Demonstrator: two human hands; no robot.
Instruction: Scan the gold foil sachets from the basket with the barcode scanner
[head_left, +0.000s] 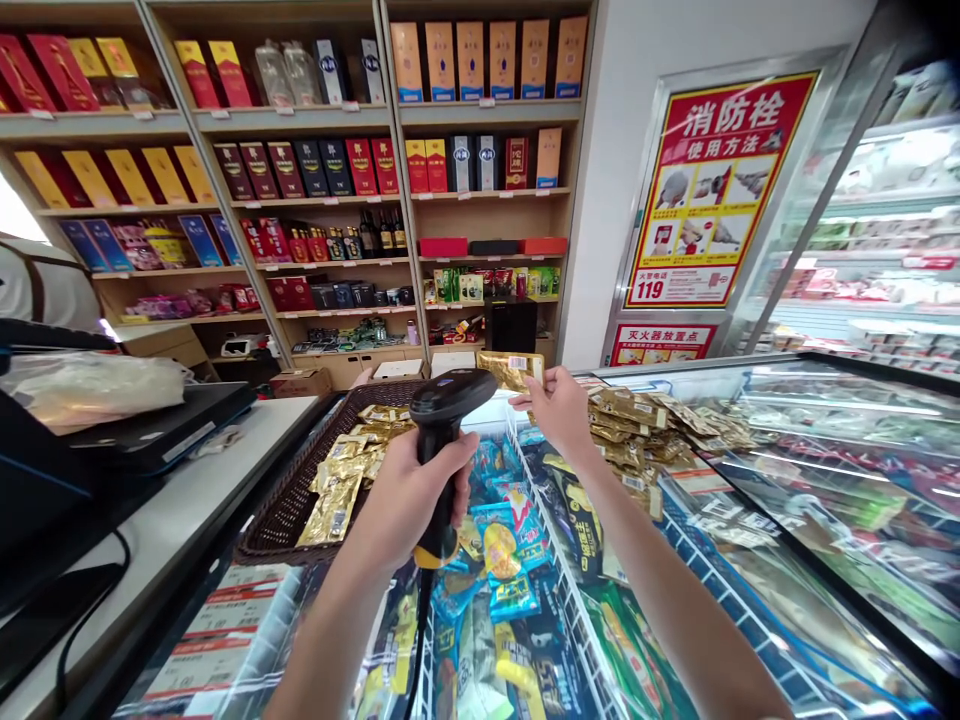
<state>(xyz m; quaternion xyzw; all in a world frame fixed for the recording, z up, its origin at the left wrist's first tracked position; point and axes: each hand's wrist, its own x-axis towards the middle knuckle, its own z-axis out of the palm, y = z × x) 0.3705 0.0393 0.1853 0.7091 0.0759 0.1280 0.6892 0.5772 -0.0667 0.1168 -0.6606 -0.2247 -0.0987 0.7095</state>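
Note:
My left hand is wrapped around the handle of a black barcode scanner, whose head points to the right. From the scanner's yellow-tipped base a black cable hangs down. My right hand pinches a gold packet by its right end, its printed barcode facing me, just beyond the scanner's head. On the left, a dark brown woven basket holds several gold packets. To the right of my right hand, a heap of similar gold packets lies on the freezer's glass top.
Below my hands, a chest freezer holds colourful ice cream packs between white wire dividers. A counter with a scale and a plastic bag stands left. Shelves of boxed bottles line the back; a red poster hangs right.

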